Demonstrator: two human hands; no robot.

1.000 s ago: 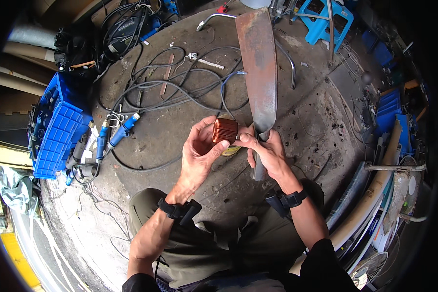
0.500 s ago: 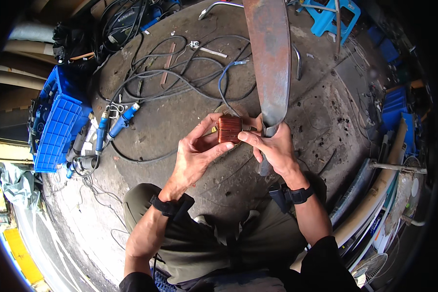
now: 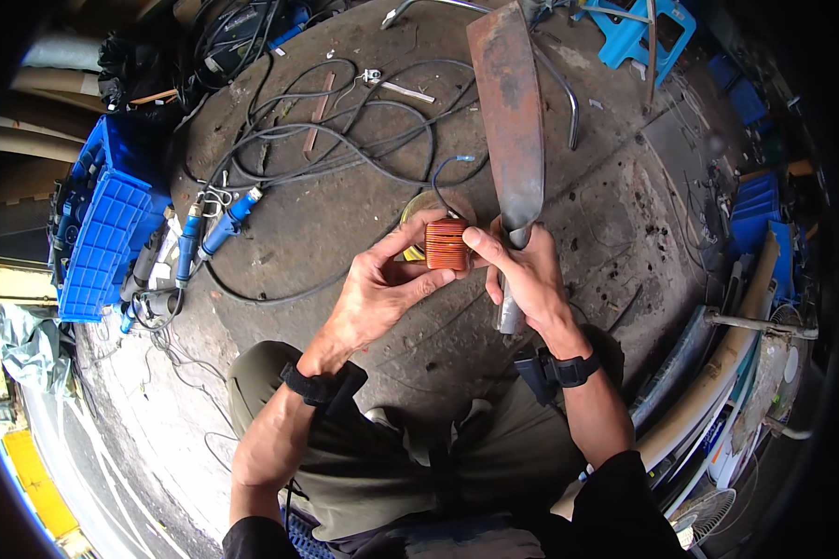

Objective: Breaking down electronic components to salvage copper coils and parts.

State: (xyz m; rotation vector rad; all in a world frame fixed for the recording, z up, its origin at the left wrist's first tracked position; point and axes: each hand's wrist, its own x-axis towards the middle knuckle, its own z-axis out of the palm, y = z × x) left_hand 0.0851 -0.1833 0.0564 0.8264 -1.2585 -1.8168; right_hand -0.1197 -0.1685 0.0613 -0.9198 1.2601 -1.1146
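Note:
A coil of copper wire (image 3: 447,245) sits in the grip of my left hand (image 3: 368,293), fingers at its left side and thumb along its lower edge. My right hand (image 3: 536,284) is closed around the tubular metal handle (image 3: 509,315) of a large rusty blade (image 3: 507,116), which points away from me. The right thumb presses the coil's right edge. Just beyond the coil lies a round, partly yellow disc-shaped thing (image 3: 418,212), mostly hidden by hand and coil. A dark cable with a blue end (image 3: 464,158) runs up from behind the coil.
Loops of black cable (image 3: 340,140) spread over the concrete floor. Blue plugs (image 3: 230,224) and a blue crate (image 3: 112,228) stand left. A bent metal tube (image 3: 571,102) lies beyond the blade, near a blue stool (image 3: 632,33). Long tubes and boards (image 3: 713,373) line the right side.
The coil has shifted a little to the right and is tilted slightly. The blade has swung slightly left at its far end and more of the tubular handle shows. The round disc is more visible.

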